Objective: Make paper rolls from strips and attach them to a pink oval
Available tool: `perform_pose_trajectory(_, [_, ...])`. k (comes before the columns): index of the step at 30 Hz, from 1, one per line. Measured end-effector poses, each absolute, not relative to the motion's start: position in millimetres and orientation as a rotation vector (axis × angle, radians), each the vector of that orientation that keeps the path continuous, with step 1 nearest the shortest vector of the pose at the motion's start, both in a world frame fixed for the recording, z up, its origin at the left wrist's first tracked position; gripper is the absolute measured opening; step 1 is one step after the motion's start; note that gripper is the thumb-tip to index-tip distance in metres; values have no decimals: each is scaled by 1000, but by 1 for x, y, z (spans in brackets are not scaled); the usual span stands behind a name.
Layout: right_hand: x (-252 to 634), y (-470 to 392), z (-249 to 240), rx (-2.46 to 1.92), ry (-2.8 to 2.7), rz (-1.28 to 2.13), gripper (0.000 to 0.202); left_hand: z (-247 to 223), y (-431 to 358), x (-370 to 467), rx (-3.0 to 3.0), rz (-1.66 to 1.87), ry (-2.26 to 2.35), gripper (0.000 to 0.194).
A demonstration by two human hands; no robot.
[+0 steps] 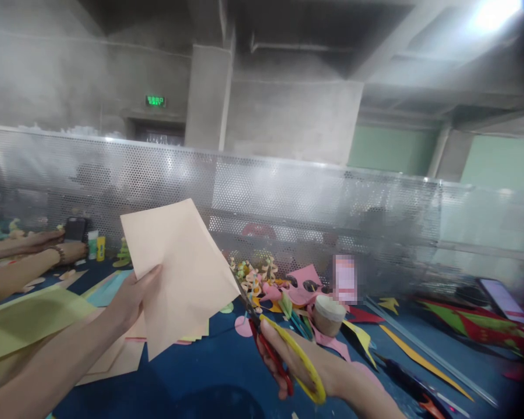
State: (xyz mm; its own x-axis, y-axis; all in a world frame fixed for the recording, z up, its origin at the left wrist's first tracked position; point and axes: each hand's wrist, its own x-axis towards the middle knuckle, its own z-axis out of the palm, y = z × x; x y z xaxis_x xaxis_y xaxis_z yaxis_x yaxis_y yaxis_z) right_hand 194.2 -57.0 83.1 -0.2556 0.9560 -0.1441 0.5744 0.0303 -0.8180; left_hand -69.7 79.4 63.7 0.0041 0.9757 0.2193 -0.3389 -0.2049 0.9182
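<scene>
Left hand [135, 298]: fingers clamped on paper [179, 262], above the counter [227, 366]. Right hand [288, 352]: fingers wrapped around scissors [254, 317], blades slanting up-left at the paper's right edge; contact unclear.

- This looks like a shared paper-craft workroom or workshop.
- Bare grey concrete shows in the column [207, 99] and the beams, under a bright ceiling light [498, 13].
- A lit green exit sign [155, 101] hangs above a doorway, as in a public or commercial building.
- A perforated metal screen [283, 186] runs behind a blue worktable [227, 364].
- Scissors [289, 336], paper sheets [181, 262] and pink cut scraps [304, 275] mark the craft work.
- Another person's arm [24, 270] reaches in at the left.
</scene>
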Motion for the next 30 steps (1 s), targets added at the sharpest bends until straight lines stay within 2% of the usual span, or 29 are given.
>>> perform_pose_trajectory(13, [193,-54,79,-1503,-1825,1161,56,63,78,-69,1147,1452,800,37])
perform_pose_trajectory(30, [192,-50,76,-1514,-1732,1188,53,68,73,-68,1138,1432,770,39])
